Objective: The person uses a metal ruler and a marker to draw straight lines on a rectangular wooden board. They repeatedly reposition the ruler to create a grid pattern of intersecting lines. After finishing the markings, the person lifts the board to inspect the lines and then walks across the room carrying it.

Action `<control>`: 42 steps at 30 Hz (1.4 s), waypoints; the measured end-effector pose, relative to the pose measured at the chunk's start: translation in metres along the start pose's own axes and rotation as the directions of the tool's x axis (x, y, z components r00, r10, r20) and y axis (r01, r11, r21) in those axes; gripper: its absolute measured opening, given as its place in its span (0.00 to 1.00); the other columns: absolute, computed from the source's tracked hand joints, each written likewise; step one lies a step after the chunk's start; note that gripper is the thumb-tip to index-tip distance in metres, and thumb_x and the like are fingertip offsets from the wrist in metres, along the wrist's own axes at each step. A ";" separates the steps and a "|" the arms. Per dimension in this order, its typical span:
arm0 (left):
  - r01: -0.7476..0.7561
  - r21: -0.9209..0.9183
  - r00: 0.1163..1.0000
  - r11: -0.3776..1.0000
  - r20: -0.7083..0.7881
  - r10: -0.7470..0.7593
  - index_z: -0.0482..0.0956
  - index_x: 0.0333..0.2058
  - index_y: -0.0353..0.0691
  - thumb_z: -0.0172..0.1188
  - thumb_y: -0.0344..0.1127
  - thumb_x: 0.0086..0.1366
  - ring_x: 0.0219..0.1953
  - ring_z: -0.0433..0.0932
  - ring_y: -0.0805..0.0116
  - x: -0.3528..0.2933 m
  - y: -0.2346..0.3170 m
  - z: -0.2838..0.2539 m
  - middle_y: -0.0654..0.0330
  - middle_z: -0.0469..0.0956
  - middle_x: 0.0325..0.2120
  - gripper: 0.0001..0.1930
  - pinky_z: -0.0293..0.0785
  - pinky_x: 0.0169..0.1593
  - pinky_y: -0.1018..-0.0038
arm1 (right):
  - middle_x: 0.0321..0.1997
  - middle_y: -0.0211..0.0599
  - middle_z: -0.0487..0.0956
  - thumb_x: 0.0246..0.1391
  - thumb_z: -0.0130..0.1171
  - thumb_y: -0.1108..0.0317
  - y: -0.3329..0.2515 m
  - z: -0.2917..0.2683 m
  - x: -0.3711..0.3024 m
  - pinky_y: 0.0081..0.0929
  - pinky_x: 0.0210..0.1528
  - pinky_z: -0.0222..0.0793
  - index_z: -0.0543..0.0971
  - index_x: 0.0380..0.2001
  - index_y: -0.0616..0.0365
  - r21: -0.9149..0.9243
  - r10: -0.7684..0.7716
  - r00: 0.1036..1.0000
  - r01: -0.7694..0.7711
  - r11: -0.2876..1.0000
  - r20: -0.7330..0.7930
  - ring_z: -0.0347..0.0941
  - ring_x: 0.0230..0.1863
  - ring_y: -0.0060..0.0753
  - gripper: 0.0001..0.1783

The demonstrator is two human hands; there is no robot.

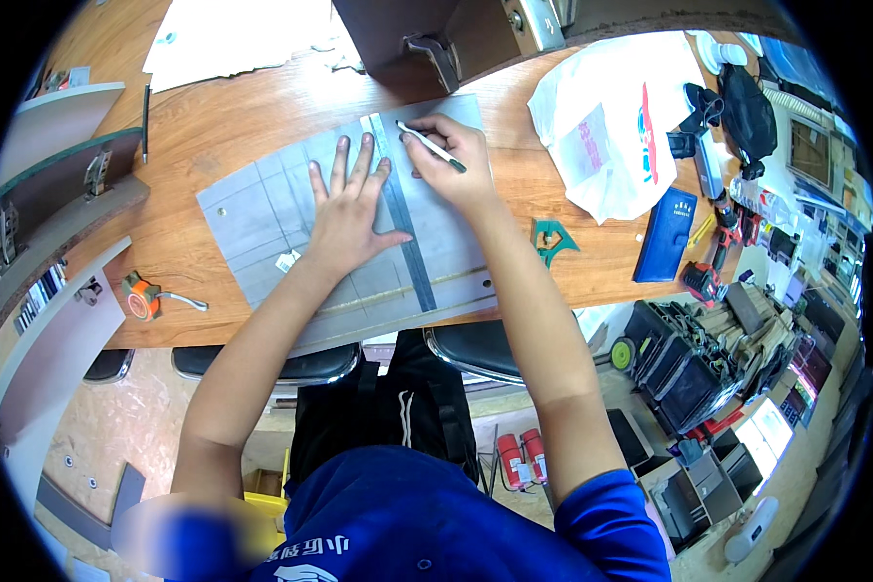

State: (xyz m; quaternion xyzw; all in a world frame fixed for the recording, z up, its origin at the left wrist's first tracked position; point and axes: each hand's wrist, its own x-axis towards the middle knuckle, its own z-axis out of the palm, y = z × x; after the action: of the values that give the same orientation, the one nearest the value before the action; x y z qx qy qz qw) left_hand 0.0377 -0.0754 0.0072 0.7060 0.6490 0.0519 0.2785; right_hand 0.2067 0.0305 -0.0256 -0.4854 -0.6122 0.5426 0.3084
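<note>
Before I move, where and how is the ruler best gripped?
Probably at the near end of the ruler, coming from the person's side and pinching across its long edges: it is a narrow strip lying flat on the board, and that end is bare, while the left hand has its thumb on it farther up.

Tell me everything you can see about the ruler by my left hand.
The ruler is a long, narrow, straight strip, metal by its look, dark grey with a bright glare toward its far end. It lies flat across the grey board, slanting a little. The left hand is beside it, its thumb reaching over it. The tip of the pen in the right hand is close to its far end. Any markings are too small to read.
</note>
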 end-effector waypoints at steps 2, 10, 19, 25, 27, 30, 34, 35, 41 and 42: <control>-0.015 -0.003 1.000 1.000 -0.009 0.015 0.67 0.68 0.40 0.80 0.60 0.42 0.79 0.38 0.39 0.000 -0.001 0.002 0.45 0.45 0.77 0.56 0.37 0.70 0.24 | 0.27 0.35 0.85 0.59 0.67 0.71 -0.001 -0.001 0.002 0.19 0.25 0.72 0.83 0.43 0.69 0.010 0.020 0.999 -0.021 1.000 0.042 0.77 0.23 0.16 0.12; -0.021 0.001 1.000 1.000 -0.015 0.021 0.67 0.67 0.39 0.81 0.60 0.41 0.79 0.38 0.38 -0.001 -0.004 0.005 0.45 0.45 0.78 0.57 0.37 0.70 0.23 | 0.31 0.36 0.84 0.60 0.66 0.71 -0.021 0.000 0.014 0.19 0.24 0.73 0.81 0.46 0.69 0.069 0.137 0.984 -0.146 0.987 0.114 0.76 0.23 0.17 0.14; -0.018 0.002 1.000 1.000 0.000 0.018 0.67 0.68 0.39 0.80 0.60 0.43 0.79 0.37 0.39 -0.001 -0.003 0.003 0.47 0.45 0.78 0.56 0.34 0.71 0.24 | 0.35 0.37 0.84 0.61 0.65 0.71 -0.028 0.001 0.016 0.19 0.25 0.75 0.82 0.46 0.68 0.093 0.268 0.950 -0.285 0.954 0.157 0.76 0.25 0.17 0.13; 0.004 0.002 1.000 1.000 0.029 -0.004 0.66 0.70 0.41 0.80 0.59 0.44 0.79 0.36 0.40 0.000 0.000 -0.001 0.49 0.46 0.78 0.57 0.33 0.72 0.26 | 0.35 0.38 0.84 0.61 0.66 0.70 -0.028 0.002 0.018 0.19 0.25 0.76 0.81 0.46 0.69 0.091 0.275 0.950 -0.290 0.953 0.146 0.77 0.26 0.17 0.14; 0.006 0.005 0.999 1.000 0.032 -0.006 0.66 0.70 0.41 0.80 0.59 0.44 0.79 0.36 0.41 0.000 0.000 -0.002 0.49 0.45 0.78 0.57 0.33 0.72 0.26 | 0.35 0.38 0.84 0.61 0.66 0.70 -0.031 0.002 0.019 0.19 0.25 0.76 0.81 0.46 0.69 0.094 0.282 0.948 -0.297 0.950 0.145 0.77 0.26 0.18 0.15; -0.003 0.000 1.000 1.000 0.028 0.003 0.67 0.68 0.39 0.81 0.59 0.42 0.79 0.36 0.39 0.001 0.000 0.000 0.47 0.43 0.78 0.57 0.32 0.72 0.26 | 0.35 0.38 0.84 0.61 0.66 0.70 -0.034 0.001 0.020 0.19 0.26 0.77 0.82 0.46 0.69 0.097 0.309 0.939 -0.326 0.940 0.151 0.77 0.26 0.18 0.15; 0.010 0.010 0.999 1.000 0.043 -0.010 0.66 0.69 0.41 0.80 0.59 0.43 0.79 0.36 0.40 0.001 0.000 -0.001 0.49 0.44 0.78 0.57 0.33 0.72 0.25 | 0.35 0.38 0.84 0.61 0.66 0.69 -0.036 0.001 0.020 0.19 0.27 0.78 0.82 0.46 0.68 0.111 0.327 0.933 -0.345 0.932 0.152 0.78 0.26 0.18 0.15; 0.004 0.007 0.999 1.000 0.040 -0.005 0.66 0.69 0.40 0.80 0.59 0.43 0.79 0.36 0.40 0.001 0.000 -0.001 0.48 0.44 0.78 0.57 0.33 0.72 0.25 | 0.35 0.38 0.84 0.61 0.66 0.68 -0.038 0.001 0.021 0.19 0.27 0.78 0.82 0.46 0.68 0.108 0.332 0.931 -0.349 0.931 0.153 0.77 0.26 0.18 0.15; -0.005 0.006 0.999 1.000 0.033 0.005 0.66 0.69 0.40 0.80 0.60 0.43 0.79 0.36 0.38 0.000 -0.001 0.000 0.47 0.43 0.78 0.57 0.34 0.71 0.24 | 0.27 0.37 0.82 0.60 0.66 0.67 -0.038 0.003 0.024 0.21 0.25 0.75 0.83 0.42 0.69 0.140 0.307 0.944 -0.323 0.936 0.121 0.77 0.23 0.20 0.13; -0.010 0.007 1.000 1.000 0.025 0.010 0.66 0.69 0.40 0.80 0.60 0.43 0.79 0.37 0.38 0.000 -0.001 0.000 0.47 0.43 0.78 0.57 0.34 0.71 0.24 | 0.27 0.36 0.82 0.60 0.66 0.67 -0.037 0.002 0.024 0.21 0.25 0.75 0.84 0.41 0.69 0.136 0.294 0.948 -0.310 0.941 0.123 0.77 0.23 0.21 0.13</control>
State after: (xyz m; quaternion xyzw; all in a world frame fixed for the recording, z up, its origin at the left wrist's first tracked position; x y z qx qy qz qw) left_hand 0.0372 -0.0756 0.0066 0.7110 0.6419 0.0421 0.2840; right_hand 0.1869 0.0546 0.0059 -0.5203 -0.5017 0.6529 0.2267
